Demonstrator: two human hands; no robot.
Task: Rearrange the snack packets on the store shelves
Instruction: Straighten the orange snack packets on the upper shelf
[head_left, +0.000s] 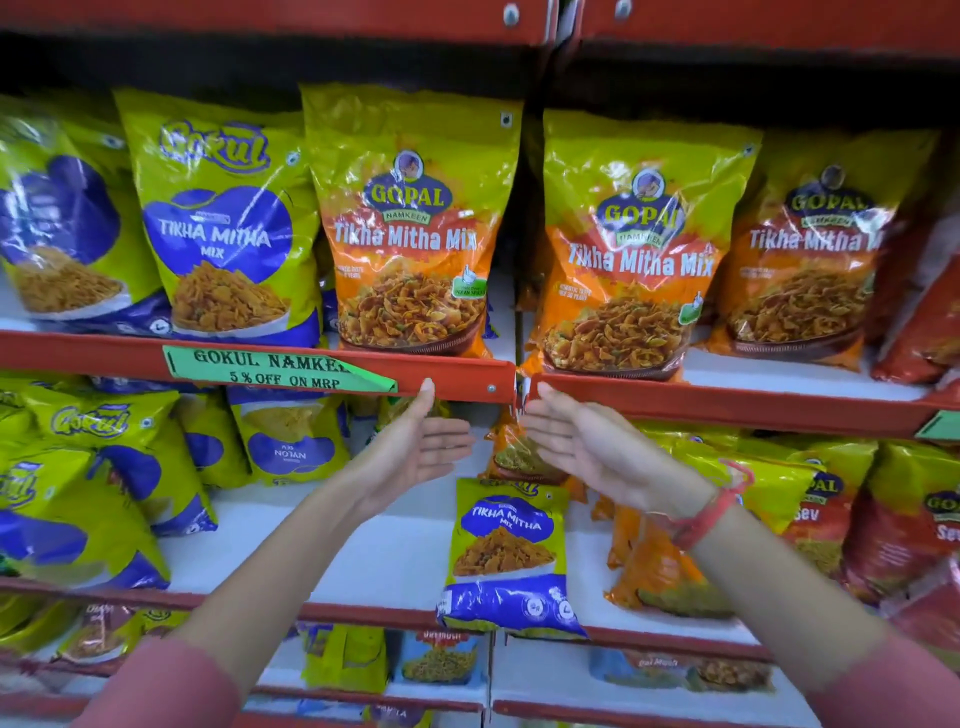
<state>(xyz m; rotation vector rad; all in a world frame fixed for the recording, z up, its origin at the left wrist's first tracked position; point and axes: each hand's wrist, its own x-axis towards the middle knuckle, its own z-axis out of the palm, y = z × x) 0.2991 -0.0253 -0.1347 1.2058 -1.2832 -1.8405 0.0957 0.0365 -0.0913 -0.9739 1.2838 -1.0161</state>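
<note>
1. Left hand: open and empty, palm turned inward, fingers extended upward; the fingertips reach the front lip of the red metal upper shelf, just beside the green paper discount label. Whether they touch the lip cannot be told.
2. Right hand: likewise open and empty, palm facing the left hand, with a red thread bracelet at the wrist. The two palms stand apart with a gap between them, as if framing something.
3. Small green-and-blue "Tikha Mitha Mix" foil packet: lies on the white middle shelf, below the gap between the hands and slightly nearer the right wrist. Its long axis runs front to back, with the blue bottom edge overhanging the shelf lip. It sits alone, apart from the matching green-and-blue packets massed at the left.
4. Small orange packet: stands behind the hands, partly hidden by the right palm.
5. Large orange-and-yellow Gopal packet: upright on the upper shelf, directly above the left hand; a second like it stands above the right hand.
6. Judgement: neither hand grips anything. A two-handed lift of an upper packet or a downward reach to the stray small packet are equally plausible.
</note>
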